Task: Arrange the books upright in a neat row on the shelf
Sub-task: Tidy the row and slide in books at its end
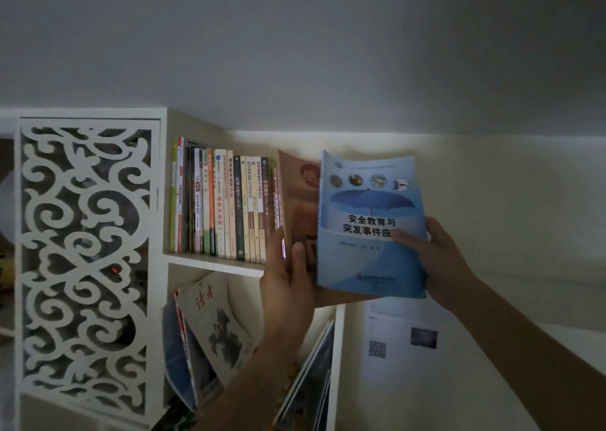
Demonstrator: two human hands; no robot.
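Row of books (pixel 226 207) standing upright on upper shelf (pixel 216 263); brown book (pixel 298 214) gripped by left hand (pixel 288 283), blue book (pixel 370 227) pinched by right hand (pixel 439 260), both unplaced; lower books (pixel 210 332) judged outstanding.

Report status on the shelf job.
Left hand grips brown book. Right hand holds blue book. Upright row on shelf. Nothing blocking.
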